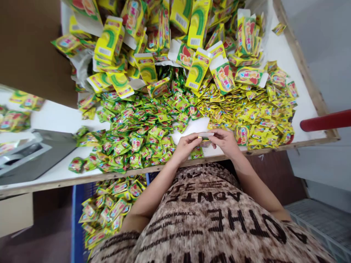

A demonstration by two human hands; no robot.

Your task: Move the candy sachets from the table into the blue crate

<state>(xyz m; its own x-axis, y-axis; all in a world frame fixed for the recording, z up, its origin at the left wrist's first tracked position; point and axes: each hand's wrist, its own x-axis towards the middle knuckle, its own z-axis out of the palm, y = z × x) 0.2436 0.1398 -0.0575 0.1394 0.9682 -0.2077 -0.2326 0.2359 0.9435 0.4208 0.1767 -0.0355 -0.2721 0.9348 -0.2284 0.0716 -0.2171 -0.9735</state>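
Near the table's front edge, my left hand [188,145] and my right hand [223,141] meet around a small candy box [205,143]. Fingers of both hands pinch its white end flap, and most of the box is hidden by them. To the left of my hands spreads a heap of green candy packets [131,135]. A heap of yellow candy packets [255,113] lies on the right. Close below the box, one green packet [197,152] rests at the table edge.
Many yellow candy boxes [197,69], several with open flaps, are piled at the back. The white table [307,91] has a raised wooden rim. A red bar [326,120] juts in at right. Below the table, a blue crate [78,219] holds filled boxes. A cardboard box [33,47] stands left.
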